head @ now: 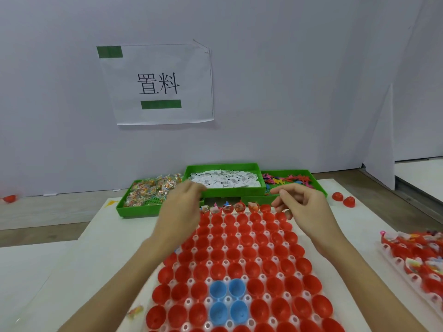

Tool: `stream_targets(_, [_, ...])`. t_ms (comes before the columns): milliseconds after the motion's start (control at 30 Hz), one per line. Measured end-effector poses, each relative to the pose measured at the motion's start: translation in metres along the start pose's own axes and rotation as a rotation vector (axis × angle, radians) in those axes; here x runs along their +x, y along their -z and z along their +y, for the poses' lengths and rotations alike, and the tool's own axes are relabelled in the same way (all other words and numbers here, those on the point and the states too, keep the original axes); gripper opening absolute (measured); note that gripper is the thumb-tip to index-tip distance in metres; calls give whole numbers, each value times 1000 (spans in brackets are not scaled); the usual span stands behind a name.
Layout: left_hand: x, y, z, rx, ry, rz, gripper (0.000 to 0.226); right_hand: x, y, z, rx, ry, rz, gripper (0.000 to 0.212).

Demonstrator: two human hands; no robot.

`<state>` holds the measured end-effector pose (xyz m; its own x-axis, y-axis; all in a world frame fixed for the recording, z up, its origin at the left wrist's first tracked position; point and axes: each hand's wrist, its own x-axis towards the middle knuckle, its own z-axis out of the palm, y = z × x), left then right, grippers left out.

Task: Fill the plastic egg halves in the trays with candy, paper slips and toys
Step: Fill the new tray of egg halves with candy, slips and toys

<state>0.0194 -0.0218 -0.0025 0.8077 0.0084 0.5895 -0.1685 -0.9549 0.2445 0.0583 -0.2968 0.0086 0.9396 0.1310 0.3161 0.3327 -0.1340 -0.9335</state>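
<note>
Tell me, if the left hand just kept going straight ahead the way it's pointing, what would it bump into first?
Most likely the green bin of paper slips: the left hand reaches away from the person and its fingertips already sit at that bin's near-left corner. Depth is unclear; it might pass above the rim.

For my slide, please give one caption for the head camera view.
Both hands, left hand and right hand, hover over the far row of red egg halves, before three green supply trays.

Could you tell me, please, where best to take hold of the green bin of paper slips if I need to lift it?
Probably grip the green bin by its raised left and right rims, one hand each side; it sits between neighbouring bins, and the loose paper slips need it kept level.
</note>
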Motion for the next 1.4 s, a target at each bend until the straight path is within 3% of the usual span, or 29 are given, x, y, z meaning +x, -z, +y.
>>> stream_targets(67, [10, 7, -36, 13, 172, -22, 22, 0, -1, -3, 55, -31, 10, 22])
stream_targets(133, [18, 10, -71, 122, 262, -170, 26, -1, -3, -4, 98, -57, 6, 22])
stream_targets(233, [18, 10, -106, 323, 183, -399, 43, -3, -5, -5, 109, -74, -13, 22])
stream_targets(300, [16, 8, -115, 284, 113, -459, 40, -4, -6, -4, 99, -72, -26, 23])
stream_targets(433, [14, 9, -116, 191, 45, -371, 24, -5, -7, -4, 92, -68, -45, 22])
stream_targets(667, [14, 22, -100, 229, 25, -179, 22, -6, -6, -5, 77, -58, -60, 22])
stream_targets(767, [11, 30, -93, 151, 153, 26, 15, -6, -5, -5, 68, -57, -62, 21])
stream_targets(900, [-9, 44, -70, -236, 425, 201, 5, -5, -4, -4, 44, -47, -62, 22])
stream_targets(1000, [-39, 54, -47, -491, 493, 191, 27, -6, -7, -3, -51, 10, -54, 20])
stream_targets(1100, [-68, 56, -27, -601, 440, 154, 38, -5, -13, -4, -251, 110, -38, 19])
stream_targets(1300, [-89, 48, -20, -783, 408, 97, 38, 26, -31, -11, -617, 225, -83, 26])
stream_targets(1400, [-89, 52, -26, -904, 365, 73, 19, 54, -40, -14, -759, 225, -150, 33])
